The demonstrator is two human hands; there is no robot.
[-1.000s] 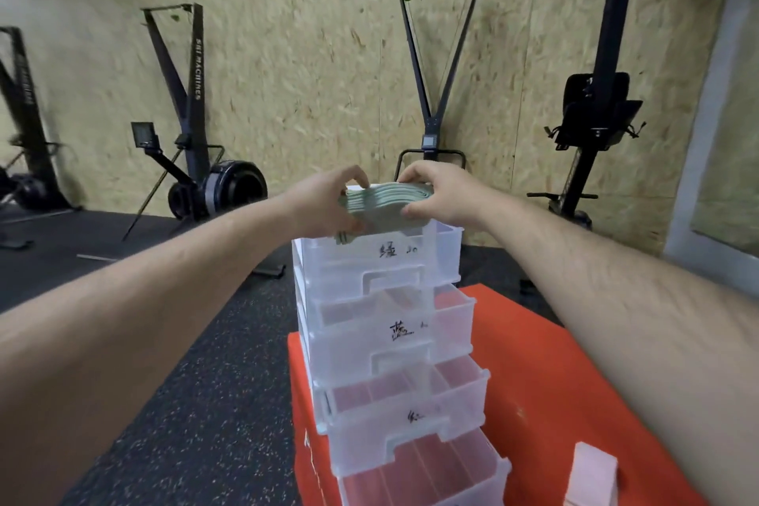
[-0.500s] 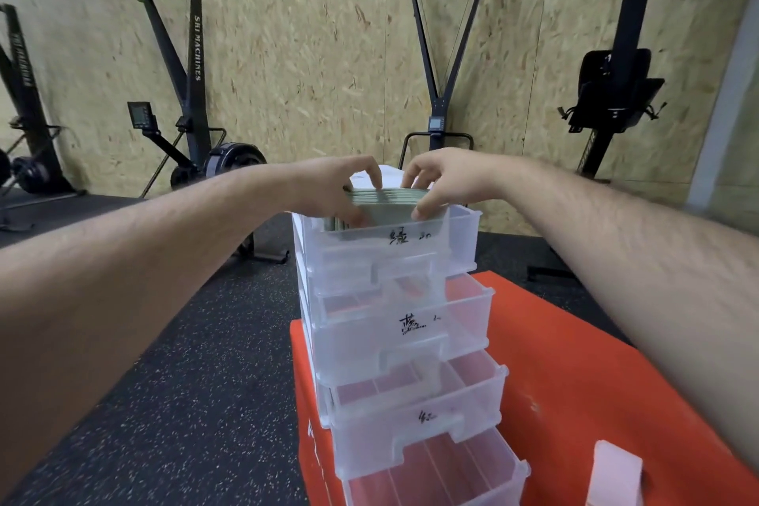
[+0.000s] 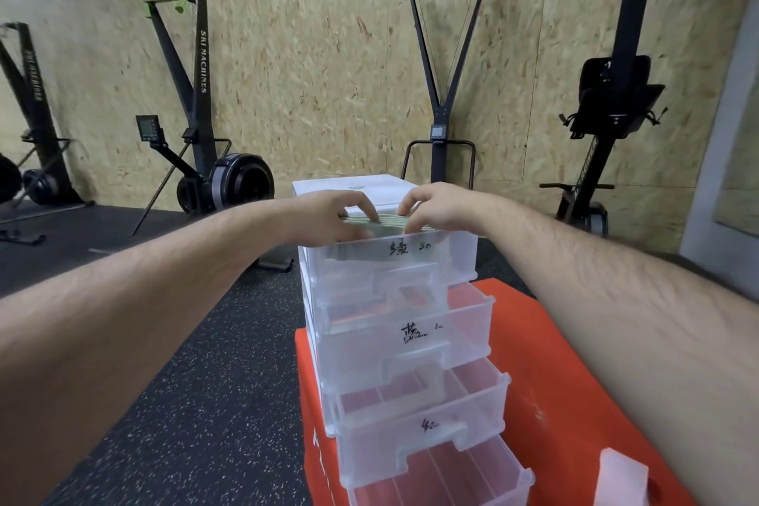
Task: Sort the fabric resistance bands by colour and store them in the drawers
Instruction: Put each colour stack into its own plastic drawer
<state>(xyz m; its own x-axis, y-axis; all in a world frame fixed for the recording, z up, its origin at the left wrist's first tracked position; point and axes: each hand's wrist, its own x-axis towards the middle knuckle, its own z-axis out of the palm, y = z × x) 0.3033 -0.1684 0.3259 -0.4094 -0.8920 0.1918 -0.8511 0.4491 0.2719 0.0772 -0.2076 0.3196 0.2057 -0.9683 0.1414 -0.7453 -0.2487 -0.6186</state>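
A translucent white drawer unit (image 3: 349, 189) stands on a red box, with all its drawers pulled out in steps. In the top drawer (image 3: 451, 255), which bears a handwritten label, lies a stack of pale green fabric bands (image 3: 388, 223). My left hand (image 3: 328, 218) grips the stack's left end with curled fingers, and my right hand (image 3: 439, 209) grips its right end. The stack sits low in the drawer, partly behind its front wall. The three lower drawers (image 3: 460, 337) look empty of bands.
The red box (image 3: 575, 374) carries the drawer unit and a pale pink band (image 3: 622, 479) at the lower right. Black rubber flooring lies to the left. Ski machines (image 3: 197, 103) and other gym machines stand along the chipboard wall behind.
Both hands have lowered the green stack from above the top drawer down into it. The camera has tilted, so the drawers sit lower in view.
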